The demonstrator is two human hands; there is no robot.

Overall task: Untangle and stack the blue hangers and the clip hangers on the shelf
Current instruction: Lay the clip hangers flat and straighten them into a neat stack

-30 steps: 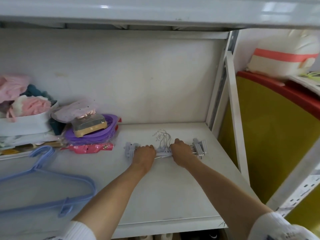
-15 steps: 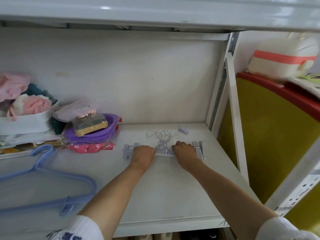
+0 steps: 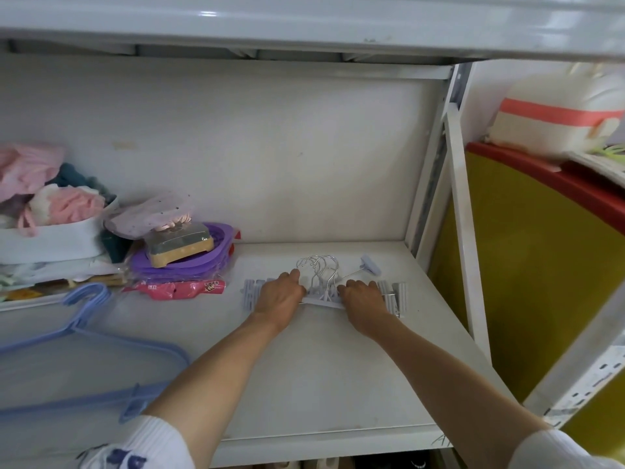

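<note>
A bundle of pale lilac clip hangers (image 3: pixel 323 292) with silver hooks lies flat on the white shelf (image 3: pixel 304 384), hooks pointing to the back wall. My left hand (image 3: pixel 279 296) presses on the bundle's left half and my right hand (image 3: pixel 363 297) on its right half, both curled over the bars. Clips stick out past each hand. One clip on a thin rod (image 3: pixel 370 264) juts out behind the right hand. The blue hangers (image 3: pixel 81 353) lie stacked flat at the shelf's left front, apart from both hands.
At the left back sit a white bin of pink and teal cloths (image 3: pixel 50 211), a purple dish with a sponge (image 3: pixel 182 252) and a pink packet (image 3: pixel 176 288). A shelf post (image 3: pixel 463 231) bounds the right side; a yellow and red container (image 3: pixel 541 265) stands beyond it.
The bundle has shifted slightly toward the front under my hands, and a single clip on a rod has come into sight behind the right hand. The blue hangers have not moved.
</note>
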